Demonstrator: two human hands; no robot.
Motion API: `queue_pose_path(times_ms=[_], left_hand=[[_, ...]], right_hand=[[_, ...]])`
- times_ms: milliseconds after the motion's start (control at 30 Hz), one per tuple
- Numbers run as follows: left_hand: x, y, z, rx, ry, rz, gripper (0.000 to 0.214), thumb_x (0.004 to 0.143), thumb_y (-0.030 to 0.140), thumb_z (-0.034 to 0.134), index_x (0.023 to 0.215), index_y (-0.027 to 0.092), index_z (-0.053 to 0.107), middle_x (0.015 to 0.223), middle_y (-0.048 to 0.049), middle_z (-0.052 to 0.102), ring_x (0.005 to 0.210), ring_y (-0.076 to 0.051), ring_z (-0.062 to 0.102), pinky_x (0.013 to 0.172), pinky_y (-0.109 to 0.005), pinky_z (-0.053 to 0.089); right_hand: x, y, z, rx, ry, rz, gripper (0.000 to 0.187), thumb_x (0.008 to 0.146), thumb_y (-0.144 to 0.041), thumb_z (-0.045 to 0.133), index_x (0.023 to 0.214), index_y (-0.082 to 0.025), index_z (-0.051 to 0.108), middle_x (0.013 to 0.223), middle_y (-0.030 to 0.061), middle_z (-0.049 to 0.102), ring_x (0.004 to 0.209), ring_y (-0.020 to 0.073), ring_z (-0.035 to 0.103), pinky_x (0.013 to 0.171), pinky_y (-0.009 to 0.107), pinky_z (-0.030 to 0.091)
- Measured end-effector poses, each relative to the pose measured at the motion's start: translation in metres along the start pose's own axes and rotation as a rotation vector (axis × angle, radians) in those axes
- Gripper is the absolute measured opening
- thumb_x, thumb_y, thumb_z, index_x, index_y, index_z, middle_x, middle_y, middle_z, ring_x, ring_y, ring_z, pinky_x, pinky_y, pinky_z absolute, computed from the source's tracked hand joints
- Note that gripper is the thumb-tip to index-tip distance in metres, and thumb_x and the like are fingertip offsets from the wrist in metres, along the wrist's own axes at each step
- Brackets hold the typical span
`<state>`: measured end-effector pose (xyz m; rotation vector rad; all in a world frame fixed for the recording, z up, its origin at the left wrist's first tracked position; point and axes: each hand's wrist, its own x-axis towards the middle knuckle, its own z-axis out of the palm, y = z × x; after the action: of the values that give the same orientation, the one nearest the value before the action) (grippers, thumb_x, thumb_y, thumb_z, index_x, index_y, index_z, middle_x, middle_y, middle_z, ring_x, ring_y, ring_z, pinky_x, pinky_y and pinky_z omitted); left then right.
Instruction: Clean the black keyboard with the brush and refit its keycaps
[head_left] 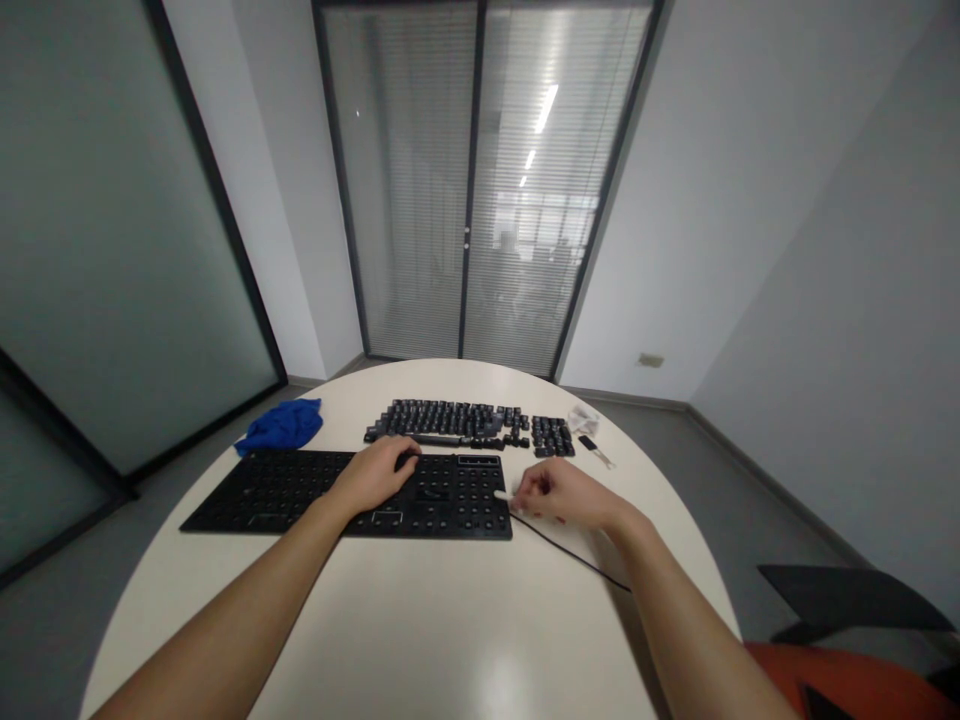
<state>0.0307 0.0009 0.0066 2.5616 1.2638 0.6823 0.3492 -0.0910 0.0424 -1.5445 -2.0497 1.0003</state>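
Lying across the table point(420, 630), the keyboard point(442, 505) is black and bare of keycaps, its long front edge facing the person. The left hand point(379, 470) rests on it, palm down, thumb held out and fingers loosely bent over the far edge; it grips nothing that shows, and it hides a patch of the middle. The left forearm crosses the front edge and blocks more of the board from sight.

At the right end, the right hand point(559, 490) pinches a small white stick point(502, 495) between thumb and fingers, its other fingers curled in. The tip lies over the keyboard's right edge; whether it touches cannot be told. A thin cable point(566, 550) leaves near that edge, runs below the right hand and passes out of sight behind the right forearm.

Just beyond the board, keycaps point(450, 417) stand in rows, a separate block of them on the right. The left fingers come close to the nearest row. A blue cloth point(281, 428) lies bunched by the far left corner. Right of the keycaps are a crumpled whitish thing point(584, 420) and, nearer, a small tool point(598, 452) with a dark end and pale prongs. A red-seated chair point(847, 680) stands at lower right.
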Motion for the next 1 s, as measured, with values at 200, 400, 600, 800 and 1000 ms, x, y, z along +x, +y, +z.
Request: queue_pose_path(times_ms=[200,400,600,800,1000], left_hand=[[0.0,0.001,0.0,0.006,-0.002,-0.006,0.025,0.093,0.033,0.046,0.105,0.023,0.066,0.105,-0.0053,0.07,0.101,-0.025,0.061,0.089,-0.037,0.048],[0.0,0.001,0.001,-0.002,0.001,-0.012,0.026,0.093,0.033,0.046,0.105,0.022,0.066,0.105,-0.0055,0.07,0.101,-0.025,0.061,0.089,-0.037,0.048],[0.0,0.001,0.0,-0.002,0.011,-0.008,0.026,0.092,0.034,0.047,0.105,0.023,0.066,0.103,-0.0052,0.07,0.099,-0.024,0.062,0.088,-0.036,0.048],[0.0,0.001,0.001,0.009,0.017,-0.003,0.026,0.093,0.033,0.046,0.106,0.023,0.066,0.104,-0.005,0.07,0.1,-0.024,0.062,0.087,-0.036,0.048],[0.0,0.002,0.001,0.024,0.018,0.006,0.024,0.093,0.031,0.046,0.105,0.023,0.066,0.103,-0.0048,0.07,0.099,-0.024,0.062,0.088,-0.036,0.048]], right_hand=[[0.006,0.019,-0.022,-0.278,0.591,0.117,0.027,0.085,-0.037,0.055,0.09,-0.019,0.074,0.08,0.005,0.073,0.071,0.0187,0.063,0.063,0.026,0.041],[0.0,0.045,-0.037,-0.417,0.808,0.478,0.035,0.088,-0.037,0.052,0.113,-0.023,0.073,0.101,0.0109,0.075,0.094,0.0269,0.068,0.072,0.03,0.046],[-0.004,0.057,-0.036,-0.467,0.744,0.655,0.035,0.089,-0.036,0.053,0.116,-0.027,0.073,0.107,0.0144,0.073,0.097,0.0288,0.069,0.076,0.034,0.049],[-0.001,0.068,-0.035,-0.461,0.749,0.728,0.031,0.088,-0.039,0.056,0.111,-0.029,0.074,0.109,0.0128,0.073,0.098,0.0311,0.068,0.077,0.037,0.05],[0.001,0.073,-0.034,-0.463,0.772,0.739,0.031,0.087,-0.039,0.057,0.109,-0.029,0.074,0.107,0.0125,0.073,0.098,0.0313,0.068,0.076,0.037,0.05]])
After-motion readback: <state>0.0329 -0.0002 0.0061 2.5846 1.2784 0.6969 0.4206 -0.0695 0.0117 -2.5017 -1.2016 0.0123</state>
